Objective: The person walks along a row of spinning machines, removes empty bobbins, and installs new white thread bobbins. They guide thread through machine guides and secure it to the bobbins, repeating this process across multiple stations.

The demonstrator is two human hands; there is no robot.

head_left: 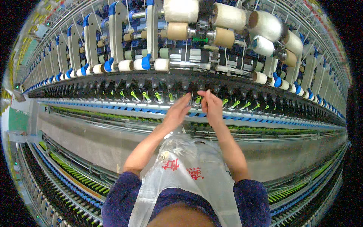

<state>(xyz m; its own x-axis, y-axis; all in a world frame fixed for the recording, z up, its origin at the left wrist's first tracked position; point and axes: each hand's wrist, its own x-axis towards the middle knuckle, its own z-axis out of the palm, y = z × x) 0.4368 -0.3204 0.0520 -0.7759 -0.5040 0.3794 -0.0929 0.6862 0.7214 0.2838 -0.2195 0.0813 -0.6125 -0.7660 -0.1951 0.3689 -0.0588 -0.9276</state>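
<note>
A yellow-green bobbin tube [197,100] stands on a spindle of the long spinning frame, between my two hands. To its left, my left hand [177,112] reaches in with fingers stretched forward and close together; nothing shows in it. My right hand [212,106] is just right of that tube, its index finger pointing left above the tube top and the other fingers curled in. Any thread in its fingers is too fine to make out. Another green tube [171,97] stands beyond my left hand, and one more [225,102] sits right of my right hand.
Cream rovings [230,16] and tan rollers [224,38] sit above, among grey arms with blue levers [146,62]. A blue strip [143,112] runs along the frame below the spindles. Behind me is a second machine with green tubes [72,168]. I wear a whitish apron [181,159].
</note>
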